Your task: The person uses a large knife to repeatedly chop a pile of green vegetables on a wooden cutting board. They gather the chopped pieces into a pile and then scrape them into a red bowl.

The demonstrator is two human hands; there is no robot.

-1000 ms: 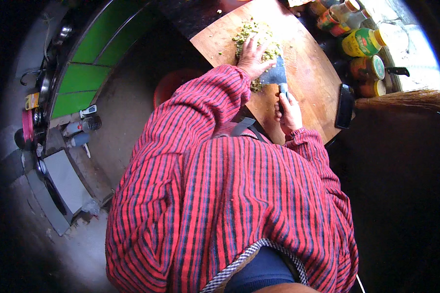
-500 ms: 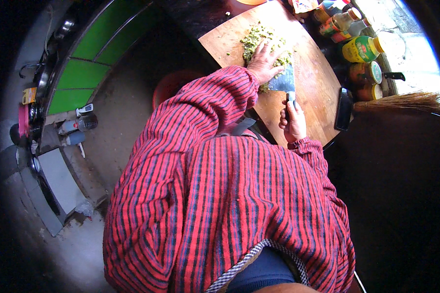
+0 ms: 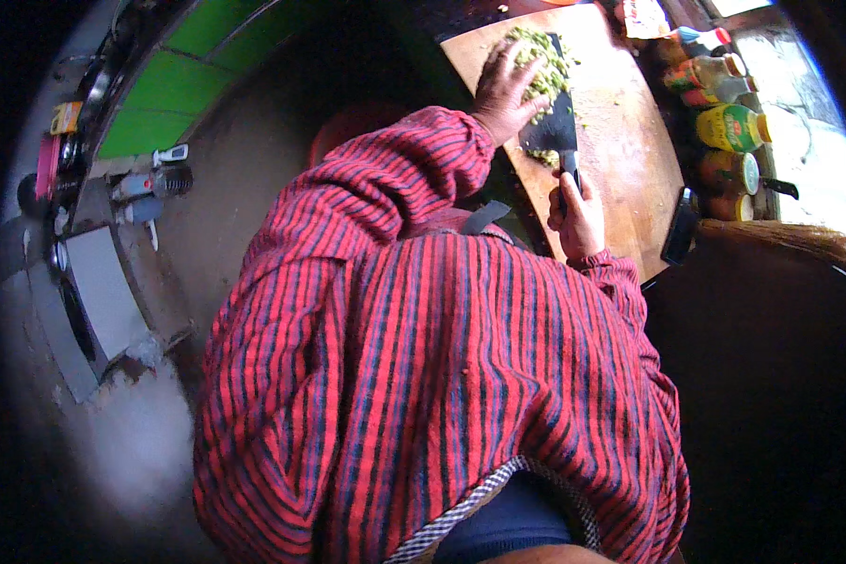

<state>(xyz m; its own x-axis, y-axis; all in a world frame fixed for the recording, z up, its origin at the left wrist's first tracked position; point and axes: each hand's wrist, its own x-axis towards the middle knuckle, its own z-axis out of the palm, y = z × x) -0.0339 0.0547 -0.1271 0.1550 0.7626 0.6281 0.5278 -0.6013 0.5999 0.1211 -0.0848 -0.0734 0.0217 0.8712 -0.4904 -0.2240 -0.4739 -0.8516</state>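
Observation:
My right hand [image 3: 579, 214] is wrapped around the handle of a cleaver [image 3: 553, 130], whose broad dark blade reaches away from me over a wooden cutting board [image 3: 625, 122]. Finely chopped green vegetables [image 3: 542, 54] are heaped at the board's far left, against and partly over the blade. With fingers spread, my left hand [image 3: 508, 99] presses at the left side of this heap, close to the board's edge. A few green bits lie by the blade's near end. Whether the blade touches the board is hard to tell.
Several bottles and jars, among them a yellow-labelled jar [image 3: 731, 128], line the right side beside the window. A dark phone-like slab [image 3: 681, 226] rests at the board's right corner. Near a straw broom [image 3: 780, 237] is a black-handled knife [image 3: 780, 188]. Green cabinets [image 3: 150, 103] stand left.
The view has shifted, so the board appears farther right. My left hand has moved from on top of the greens to their left side. The blade has turned from shiny to dark, beneath some greens.

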